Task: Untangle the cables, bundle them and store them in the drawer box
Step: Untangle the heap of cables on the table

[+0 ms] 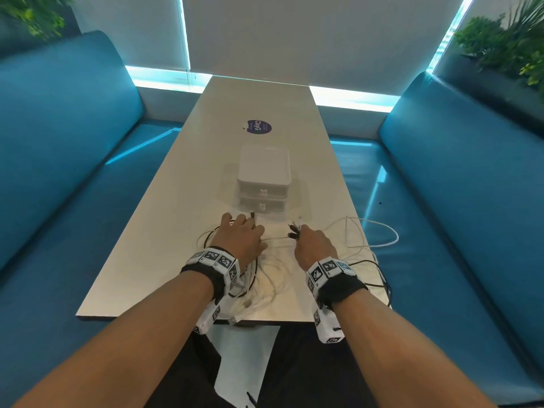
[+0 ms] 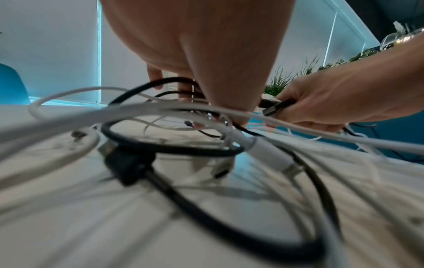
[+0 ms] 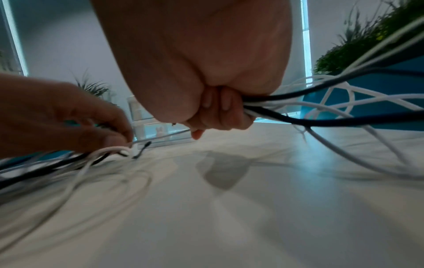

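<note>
One two-drawer box [image 1: 263, 178], two hands, one round sticker [image 1: 259, 126], two benches, cables [image 1: 365, 234] tangled beyond counting

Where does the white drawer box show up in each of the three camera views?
Head: the drawer box stands mid-table, just beyond both hands.
Left wrist: not visible; the left hand blocks it.
Right wrist: small, left of centre, behind the right hand.
Shared landmark: the tangled cables on the table.

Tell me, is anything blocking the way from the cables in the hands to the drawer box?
Nothing lies on the table between the cables and the drawer box. But both drawers look closed, so a closed drawer front is in the way. The right hand grips cable ends and the left hand is busy with cables too.
</note>
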A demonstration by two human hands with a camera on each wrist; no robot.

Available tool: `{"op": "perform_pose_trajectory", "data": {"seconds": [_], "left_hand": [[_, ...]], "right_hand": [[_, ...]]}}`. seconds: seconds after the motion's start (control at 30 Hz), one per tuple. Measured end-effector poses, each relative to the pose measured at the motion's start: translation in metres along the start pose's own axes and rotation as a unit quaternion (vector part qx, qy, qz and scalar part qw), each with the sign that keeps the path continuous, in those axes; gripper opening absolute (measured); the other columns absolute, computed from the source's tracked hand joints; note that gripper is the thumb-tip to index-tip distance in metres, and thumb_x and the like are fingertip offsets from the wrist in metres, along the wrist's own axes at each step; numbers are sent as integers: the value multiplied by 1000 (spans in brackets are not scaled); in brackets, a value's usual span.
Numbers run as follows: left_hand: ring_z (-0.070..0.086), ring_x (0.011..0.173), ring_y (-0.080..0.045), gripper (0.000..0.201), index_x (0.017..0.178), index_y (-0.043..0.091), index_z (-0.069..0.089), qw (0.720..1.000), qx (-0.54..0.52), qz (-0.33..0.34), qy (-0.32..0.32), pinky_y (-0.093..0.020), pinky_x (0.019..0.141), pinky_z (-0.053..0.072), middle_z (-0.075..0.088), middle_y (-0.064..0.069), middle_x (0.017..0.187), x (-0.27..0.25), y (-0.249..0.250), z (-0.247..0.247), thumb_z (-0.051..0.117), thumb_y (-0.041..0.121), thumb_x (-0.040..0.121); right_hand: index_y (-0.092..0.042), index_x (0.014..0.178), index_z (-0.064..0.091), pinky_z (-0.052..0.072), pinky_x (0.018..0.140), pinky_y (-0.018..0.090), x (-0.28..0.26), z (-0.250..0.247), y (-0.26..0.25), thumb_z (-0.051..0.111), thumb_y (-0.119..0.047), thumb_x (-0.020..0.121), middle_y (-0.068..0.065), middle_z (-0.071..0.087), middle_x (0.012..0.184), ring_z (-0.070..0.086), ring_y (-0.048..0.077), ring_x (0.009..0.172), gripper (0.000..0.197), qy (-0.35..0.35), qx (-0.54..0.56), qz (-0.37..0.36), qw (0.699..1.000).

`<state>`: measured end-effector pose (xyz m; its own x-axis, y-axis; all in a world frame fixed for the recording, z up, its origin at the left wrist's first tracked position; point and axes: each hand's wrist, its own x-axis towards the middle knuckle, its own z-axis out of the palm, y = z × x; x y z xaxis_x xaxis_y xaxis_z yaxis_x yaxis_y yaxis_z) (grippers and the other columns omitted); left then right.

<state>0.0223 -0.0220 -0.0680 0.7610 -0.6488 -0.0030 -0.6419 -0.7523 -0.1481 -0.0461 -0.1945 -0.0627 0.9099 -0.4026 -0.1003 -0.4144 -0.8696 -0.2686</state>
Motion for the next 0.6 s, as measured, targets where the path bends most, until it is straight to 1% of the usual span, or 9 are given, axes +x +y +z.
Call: {"op": "perform_pose_trajectory", "data": {"seconds": [0.1,0.17,0.27,0.37,0.5,0.6], "left_hand": [[40,127,-28,39,129,19,49,999,-1,-28,-27,-52,108,25,51,-7,132,-2,-15,8,32,44,104],[40,128,-29,40,131,19,46,998,-3,-50,-36,-54,108,25,50,-8,133,-3,-21,10,30,44,105],[41,128,-29,42,133,18,46,997,13,-72,-31,-55,110,23,50,-7,134,-1,-22,9,30,44,105],[44,125,-29,42,131,18,49,996,21,-86,-1,-54,110,23,50,-7,133,1,-22,5,33,46,104],[45,121,-28,41,129,18,49,996,11,-81,35,-52,108,25,50,-6,129,3,-21,0,36,45,102],[45,120,-27,35,129,18,50,998,-26,-38,34,-48,104,31,50,-5,129,4,-17,-3,39,37,101]], "right_hand": [[-10,117,53,46,85,39,3,-8,12,40,-17,98,15,60,117,61,35,108,23,2,12,48,999],[-11,115,54,47,88,39,4,-11,20,40,-15,97,14,60,117,61,34,109,23,8,1,64,998],[-11,111,58,48,88,38,4,-12,27,42,-12,95,12,62,116,62,33,108,23,4,-23,82,996],[-10,108,60,51,86,38,4,-10,35,44,-12,94,12,64,113,63,32,105,21,-2,-31,90,995],[-10,111,60,50,83,37,3,-13,39,45,-13,94,12,65,111,64,33,103,23,5,-33,89,995],[-10,114,60,52,83,37,4,-17,37,46,-15,94,13,66,109,64,33,101,26,4,-8,75,997]]}}
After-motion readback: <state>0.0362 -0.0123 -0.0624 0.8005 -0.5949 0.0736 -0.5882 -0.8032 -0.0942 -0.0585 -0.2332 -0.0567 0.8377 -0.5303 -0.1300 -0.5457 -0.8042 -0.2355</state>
